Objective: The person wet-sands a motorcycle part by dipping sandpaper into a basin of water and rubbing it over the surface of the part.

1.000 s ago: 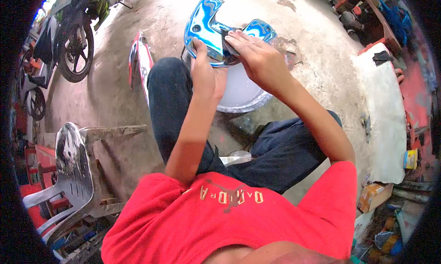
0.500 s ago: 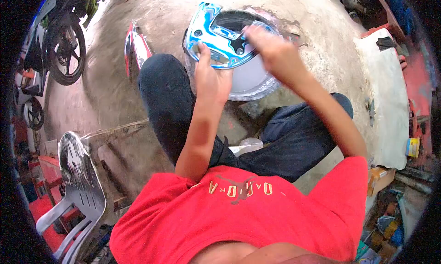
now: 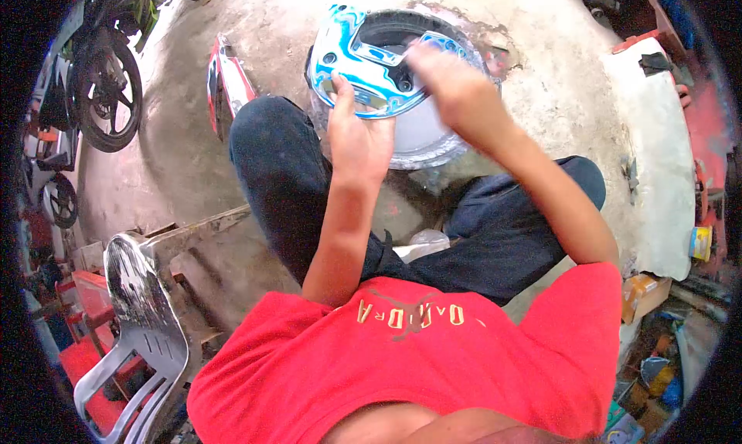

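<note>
A glossy blue-and-white curved body panel [image 3: 349, 71], like a motorcycle fairing piece, is tilted over a round tub [image 3: 424, 146] and a dark tyre-like ring [image 3: 464, 33]. My left hand [image 3: 359, 127] grips the panel's near edge, with the thumb on its upper face and the other fingers hidden underneath. Over the panel's right part, my right hand [image 3: 456, 85] is closed, its fingertips bent down against or just above the surface. Motion blurs those fingers, and I cannot make out what is in them.
A red-and-white panel [image 3: 226, 85] lies on the concrete floor to the left. Motorcycle wheels [image 3: 108, 96] stand farther left. At lower left is a worn plastic chair [image 3: 147, 313]. A pale slab [image 3: 661, 173], a cardboard box [image 3: 645, 296] and clutter line the right.
My right hand has shifted slightly over the panel's right part, still blurred. The left hand keeps its hold on the panel. The whole view has moved a little.
</note>
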### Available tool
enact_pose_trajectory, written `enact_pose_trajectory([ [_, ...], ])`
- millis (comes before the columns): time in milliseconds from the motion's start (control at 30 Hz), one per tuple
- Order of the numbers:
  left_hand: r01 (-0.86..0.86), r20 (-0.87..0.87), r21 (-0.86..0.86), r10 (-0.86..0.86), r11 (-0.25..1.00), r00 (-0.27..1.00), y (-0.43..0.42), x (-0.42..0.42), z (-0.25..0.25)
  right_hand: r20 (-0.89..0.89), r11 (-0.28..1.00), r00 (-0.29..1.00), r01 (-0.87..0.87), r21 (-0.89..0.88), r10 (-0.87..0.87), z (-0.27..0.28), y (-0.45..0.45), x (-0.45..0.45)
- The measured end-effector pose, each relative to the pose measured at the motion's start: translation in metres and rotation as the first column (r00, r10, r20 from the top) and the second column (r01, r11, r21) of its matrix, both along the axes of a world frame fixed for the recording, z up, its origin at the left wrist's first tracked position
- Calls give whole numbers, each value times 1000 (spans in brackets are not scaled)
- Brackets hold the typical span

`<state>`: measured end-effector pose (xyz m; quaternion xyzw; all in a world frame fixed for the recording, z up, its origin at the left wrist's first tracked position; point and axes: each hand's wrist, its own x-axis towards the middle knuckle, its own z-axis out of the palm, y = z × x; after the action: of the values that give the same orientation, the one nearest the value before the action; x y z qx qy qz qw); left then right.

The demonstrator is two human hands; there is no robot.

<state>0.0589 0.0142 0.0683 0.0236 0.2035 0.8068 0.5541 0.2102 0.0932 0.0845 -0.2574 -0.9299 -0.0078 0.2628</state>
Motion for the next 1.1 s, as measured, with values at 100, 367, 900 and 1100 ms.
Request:
enact_pose_trajectory([
  [100,8,-11,12,-8,1000,1000,-5,4,8,-48,994,994,96,-42,-98,-1,15,11],
  [367,6,-4,34,-6,999,1000,-1,0,-1,-10,983,989,144,-113,-146,3,16,12],
  [900,245,-130,80,-234,966,964,-6,3,9,-90,986,986,-131,98,140,6,-18,2],
  [1100,183,-279,42,-164,982,946,-15,10,20,-102,989,995,32,143,-17,11,6,13],
])
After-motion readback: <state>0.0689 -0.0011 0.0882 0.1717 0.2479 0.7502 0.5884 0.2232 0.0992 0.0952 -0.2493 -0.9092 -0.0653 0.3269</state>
